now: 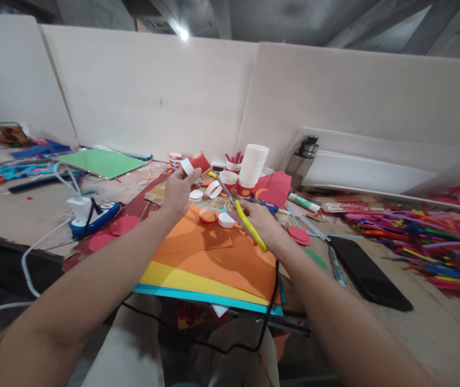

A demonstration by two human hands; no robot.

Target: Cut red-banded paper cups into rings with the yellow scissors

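Observation:
Between the fingers of my left hand (pixel 177 191) is a red and white paper cup (pixel 196 164), held tilted above the table. My right hand (pixel 256 217) grips yellow-handled scissors (pixel 249 224), their blades pointing up and left toward the cup but apart from it. Below both hands lie stacked sheets, with an orange sheet (pixel 209 244) on top. Small cut cup pieces rest there, among them a red-rimmed ring (pixel 209 216) and a white cup base (pixel 226 220). A white cut ring (pixel 213 189) stands just behind them.
A tall stack of paper cups (pixel 254 166) stands behind my right hand, near a dark bottle (pixel 304 156). Right of me lie a black phone (pixel 369 273) and many coloured pipe cleaners (pixel 423 236). A blue power strip (pixel 94 219) with cables sits at left. White boards (pixel 153 91) wall the back.

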